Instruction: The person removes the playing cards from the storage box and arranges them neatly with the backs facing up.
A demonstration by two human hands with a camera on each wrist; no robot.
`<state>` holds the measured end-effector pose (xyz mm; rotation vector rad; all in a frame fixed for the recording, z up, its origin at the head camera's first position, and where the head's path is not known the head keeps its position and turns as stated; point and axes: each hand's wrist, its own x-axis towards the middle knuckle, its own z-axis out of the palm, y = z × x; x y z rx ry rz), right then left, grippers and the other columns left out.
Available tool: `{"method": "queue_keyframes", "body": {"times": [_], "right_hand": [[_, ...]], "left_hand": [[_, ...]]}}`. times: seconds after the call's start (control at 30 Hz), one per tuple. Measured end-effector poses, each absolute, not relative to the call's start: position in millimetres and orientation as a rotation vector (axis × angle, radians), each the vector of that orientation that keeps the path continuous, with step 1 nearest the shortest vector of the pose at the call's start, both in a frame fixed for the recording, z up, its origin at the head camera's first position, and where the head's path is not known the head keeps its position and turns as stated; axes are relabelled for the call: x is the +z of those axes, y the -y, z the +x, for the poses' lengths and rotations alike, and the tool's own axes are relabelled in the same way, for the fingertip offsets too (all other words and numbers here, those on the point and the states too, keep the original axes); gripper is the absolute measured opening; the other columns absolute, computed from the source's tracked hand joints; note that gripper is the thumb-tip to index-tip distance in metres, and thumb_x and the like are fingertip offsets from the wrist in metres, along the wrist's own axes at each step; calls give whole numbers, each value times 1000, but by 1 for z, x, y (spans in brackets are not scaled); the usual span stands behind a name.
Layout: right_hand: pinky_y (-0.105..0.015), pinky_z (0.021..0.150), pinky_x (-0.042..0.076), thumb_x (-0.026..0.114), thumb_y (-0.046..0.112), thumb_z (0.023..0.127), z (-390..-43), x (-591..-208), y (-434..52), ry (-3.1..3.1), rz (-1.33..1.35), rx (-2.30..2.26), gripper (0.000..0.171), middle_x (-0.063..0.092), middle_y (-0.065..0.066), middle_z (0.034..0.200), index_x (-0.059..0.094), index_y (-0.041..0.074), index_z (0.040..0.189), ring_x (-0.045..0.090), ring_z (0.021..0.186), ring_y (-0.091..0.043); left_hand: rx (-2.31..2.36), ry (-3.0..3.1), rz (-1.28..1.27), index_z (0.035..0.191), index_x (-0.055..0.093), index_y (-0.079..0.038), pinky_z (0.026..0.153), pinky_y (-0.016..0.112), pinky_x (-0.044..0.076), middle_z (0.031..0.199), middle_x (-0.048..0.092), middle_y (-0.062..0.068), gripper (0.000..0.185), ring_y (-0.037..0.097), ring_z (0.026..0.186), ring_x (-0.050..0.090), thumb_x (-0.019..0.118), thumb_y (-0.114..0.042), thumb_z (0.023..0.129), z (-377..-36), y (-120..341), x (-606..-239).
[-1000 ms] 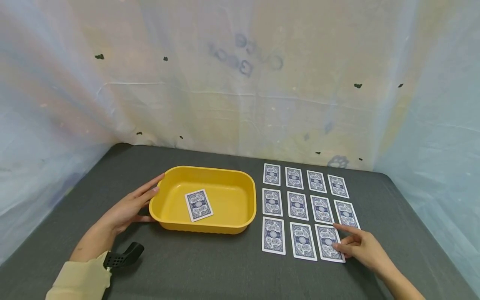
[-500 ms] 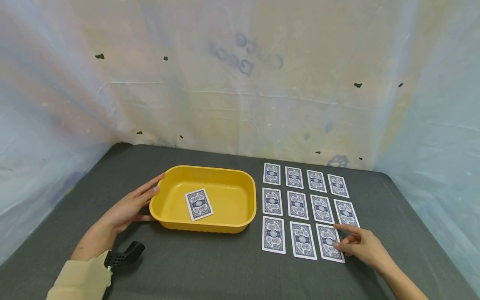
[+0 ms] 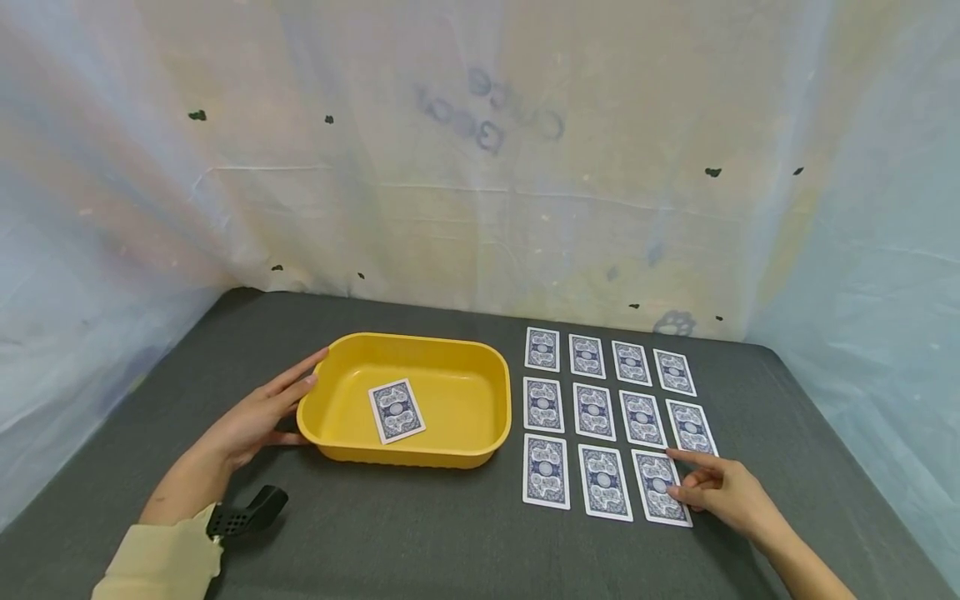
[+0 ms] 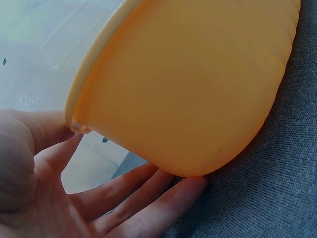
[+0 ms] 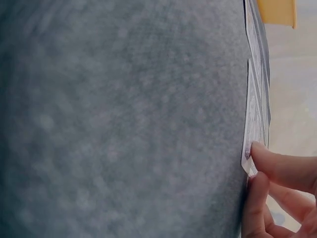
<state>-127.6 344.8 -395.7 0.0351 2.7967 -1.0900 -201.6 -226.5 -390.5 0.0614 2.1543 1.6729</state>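
Note:
My left hand (image 3: 258,417) is spread around the left end of a yellow plastic tub (image 3: 435,458), with digits at the rim and against the outer wall. The left wrist view shows extended fingers (image 4: 148,208) touching the tub's side. One blue-backed playing card (image 3: 397,411) lies face down in the tub. On the right, my right hand (image 3: 723,492) holds the edge of a playing card (image 3: 656,483) in the near row, index finger at its far corner. In the right wrist view, the thumb (image 5: 277,161) lies on that playing card (image 5: 251,119), which is flat on the table.
Several more face-down cards (image 3: 542,403) stand in rows right of the tub. The dark grey cloth (image 3: 390,533) covers the table. Pale plastic sheeting (image 3: 480,167) hangs behind and at both sides. A black strap end (image 3: 258,510) sticks out from the left wrist.
The card under my right hand has shifted and turned very slightly against its neighbours. My left hand and the tub have stayed in place.

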Motion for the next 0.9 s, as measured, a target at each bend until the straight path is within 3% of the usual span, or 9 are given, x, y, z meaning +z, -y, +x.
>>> {"method": "queue_keyframes", "body": {"times": [0.4,0.67,0.9], "right_hand": [[-22,60,47,77,16,80,-132,-390,-332,-2810,192,-1156,60,63,-4,79,54,-4,132,55,64,-5],[-23,65,50,74,16,84,-140,-381,-320,-2801,110,-1290,53,66,-3,83,55,-3,131,62,69,-7],[-25,64,49,73,17,85,-146,-379,-312,-2783,45,-1381,51,66,0,81,57,-2,130,60,66,-8]], "left_hand": [[1684,-2169,53,154,9,-37,86,46,54,162,4,14,67,45,141,22,41,-55,98,-201,228,-392],[1693,-2163,72,154,8,-36,86,46,54,161,2,16,66,46,141,22,39,-54,99,-200,229,-393],[1704,-2155,75,154,8,-35,87,47,53,162,1,15,66,46,142,19,40,-53,99,-200,228,-393]]}}
